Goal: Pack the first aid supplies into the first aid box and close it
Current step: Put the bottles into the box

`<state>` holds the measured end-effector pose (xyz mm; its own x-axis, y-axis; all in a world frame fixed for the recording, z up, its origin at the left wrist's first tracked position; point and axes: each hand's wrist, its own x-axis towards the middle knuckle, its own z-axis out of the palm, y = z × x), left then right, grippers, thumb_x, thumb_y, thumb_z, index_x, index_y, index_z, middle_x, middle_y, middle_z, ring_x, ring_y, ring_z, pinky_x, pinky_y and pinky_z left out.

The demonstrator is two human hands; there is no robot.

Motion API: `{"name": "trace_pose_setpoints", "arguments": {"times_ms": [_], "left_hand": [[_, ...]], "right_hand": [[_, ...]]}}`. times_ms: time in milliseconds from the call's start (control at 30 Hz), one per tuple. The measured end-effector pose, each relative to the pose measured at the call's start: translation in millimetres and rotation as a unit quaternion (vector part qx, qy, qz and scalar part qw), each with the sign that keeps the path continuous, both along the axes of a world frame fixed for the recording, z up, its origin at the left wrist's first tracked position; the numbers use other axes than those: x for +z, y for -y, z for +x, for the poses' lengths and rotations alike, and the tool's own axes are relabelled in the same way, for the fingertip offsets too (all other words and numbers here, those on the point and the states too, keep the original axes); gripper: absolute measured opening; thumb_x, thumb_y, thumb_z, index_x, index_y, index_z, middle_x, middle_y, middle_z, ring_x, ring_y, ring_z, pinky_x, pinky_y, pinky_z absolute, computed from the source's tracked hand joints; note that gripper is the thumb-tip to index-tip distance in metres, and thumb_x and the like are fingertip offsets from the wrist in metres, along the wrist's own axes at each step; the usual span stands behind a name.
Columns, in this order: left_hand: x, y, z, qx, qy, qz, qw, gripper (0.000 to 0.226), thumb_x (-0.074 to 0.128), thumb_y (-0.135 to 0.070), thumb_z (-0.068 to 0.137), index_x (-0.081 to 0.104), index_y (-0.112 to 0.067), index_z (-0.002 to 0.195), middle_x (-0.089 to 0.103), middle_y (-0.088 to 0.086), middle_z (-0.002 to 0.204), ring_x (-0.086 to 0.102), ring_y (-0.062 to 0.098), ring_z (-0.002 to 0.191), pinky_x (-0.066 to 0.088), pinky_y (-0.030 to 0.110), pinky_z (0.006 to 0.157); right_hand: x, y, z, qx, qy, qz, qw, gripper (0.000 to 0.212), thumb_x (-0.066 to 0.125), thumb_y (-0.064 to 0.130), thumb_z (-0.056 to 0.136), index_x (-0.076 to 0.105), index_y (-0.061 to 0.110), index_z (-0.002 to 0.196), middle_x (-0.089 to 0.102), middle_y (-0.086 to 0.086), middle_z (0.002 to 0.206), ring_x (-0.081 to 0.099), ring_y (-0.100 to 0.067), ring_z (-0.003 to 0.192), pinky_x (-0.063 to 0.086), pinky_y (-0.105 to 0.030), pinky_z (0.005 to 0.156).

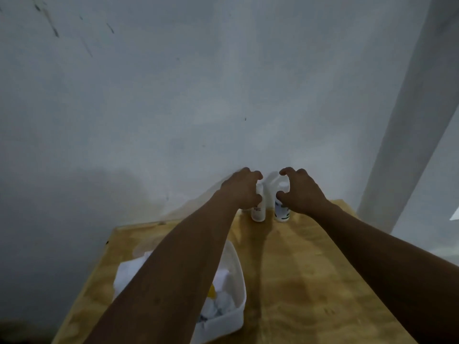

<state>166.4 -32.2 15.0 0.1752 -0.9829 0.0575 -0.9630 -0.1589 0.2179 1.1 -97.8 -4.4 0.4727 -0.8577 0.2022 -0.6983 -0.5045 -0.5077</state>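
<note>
**Two bottles to lift from the far edge of the desk**

We reach with both arms to the far edge of the desk (310, 281), where two white bottles stand upright, just beside each other, close to the wall (173, 108). The left hand (242, 188) curls its fingers (257, 175) round the slim bottle (258, 213) near its top. The right hand (303, 192) is cupped about the green-labelled bottle (282, 212), with fingers arched above it and the thumb in front. The picture is blurred there, so we cannot tell whether that grasp has closed.

The first aid box (237, 266) lies open at the near left of the desk, partly under the left forearm and well apart from the bottles. White supplies (223, 304) are already inside.

Procedure, in our judgement:
1. Seat each grasp on the bottle's body before lifting.
2. Lift straight up, so that neither bottle tips its neighbour.
3. Bring the bottles back one at a time and lay them low in the box, so that it can close.
</note>
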Motion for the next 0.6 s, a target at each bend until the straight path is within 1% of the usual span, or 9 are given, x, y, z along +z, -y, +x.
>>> {"name": "trace_pose_setpoints", "arguments": {"times_ms": [100,200,267,367,467,600], "left_hand": [[-11,6,0,-0.005,0.005,0.002,1.000,0.048,0.070,-0.025,0.087,0.058,-0.022,0.134,0.063,0.006,0.128,0.063,0.029,0.112,0.056,0.040,0.089],[-13,4,4,-0.009,-0.004,-0.019,1.000,0.040,0.071,-0.028,0.086,0.062,-0.022,0.125,0.067,0.006,0.122,0.065,0.029,0.108,0.055,0.039,0.086],[-8,1,7,-0.003,-0.004,-0.023,1.000,0.038,0.074,-0.032,0.086,0.066,-0.020,0.122,0.068,0.006,0.122,0.065,0.029,0.108,0.056,0.040,0.087],[2,-9,10,0.007,0.003,-0.028,1.000,0.038,0.075,-0.036,0.086,0.068,-0.019,0.120,0.068,0.007,0.123,0.065,0.028,0.109,0.056,0.042,0.090],[18,-26,11,0.022,0.000,-0.046,0.999,0.038,0.075,-0.038,0.085,0.069,-0.020,0.118,0.068,0.006,0.122,0.066,0.029,0.109,0.056,0.042,0.091],[49,-57,13,0.030,-0.001,-0.074,0.997,0.037,0.076,-0.038,0.084,0.070,-0.020,0.116,0.068,0.007,0.122,0.065,0.029,0.110,0.054,0.039,0.090]], "right_hand": [[-9,5,4,0.014,-0.018,0.003,1.000,0.052,0.069,0.029,0.083,0.054,0.018,0.131,0.059,-0.013,0.124,0.060,-0.031,0.108,0.052,-0.038,0.085],[-15,5,5,0.019,-0.009,-0.021,1.000,0.039,0.066,0.024,0.085,0.059,0.015,0.122,0.065,-0.014,0.115,0.063,-0.029,0.100,0.050,-0.035,0.077],[-13,3,2,0.017,0.000,-0.033,0.999,0.033,0.067,0.024,0.085,0.062,0.013,0.116,0.066,-0.014,0.112,0.063,-0.030,0.097,0.051,-0.035,0.078],[-6,-4,-4,0.018,0.016,-0.051,0.998,0.030,0.072,0.026,0.086,0.069,0.009,0.110,0.068,-0.013,0.115,0.064,-0.030,0.102,0.050,-0.037,0.084],[5,-16,-10,0.021,0.021,-0.062,0.998,0.031,0.073,0.028,0.086,0.070,0.008,0.110,0.069,-0.011,0.116,0.063,-0.028,0.106,0.049,-0.036,0.086],[31,-42,-15,0.036,0.032,-0.090,0.995,0.031,0.072,0.027,0.086,0.071,0.008,0.110,0.070,-0.012,0.116,0.063,-0.029,0.107,0.050,-0.037,0.087]]}}
